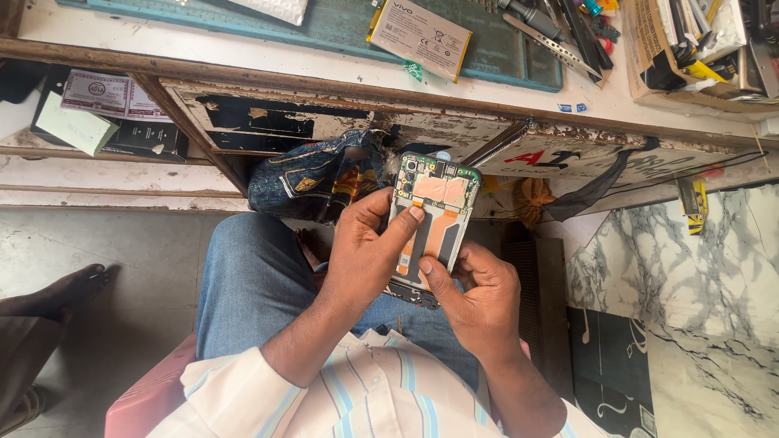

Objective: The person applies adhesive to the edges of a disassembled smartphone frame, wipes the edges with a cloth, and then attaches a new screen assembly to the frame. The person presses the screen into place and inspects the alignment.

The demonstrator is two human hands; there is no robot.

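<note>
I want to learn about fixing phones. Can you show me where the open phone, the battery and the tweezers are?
open phone (432,219), head view, on its copper-coloured inside.
battery (420,36), head view, on its pale label face.
tweezers (556,45), head view, on the metal blade.

Up on the table, clutter everywhere.
A phone battery (419,37) lies on the teal mat (341,28), metal tools (560,32) beside it, marble floor (690,268) below.
</note>
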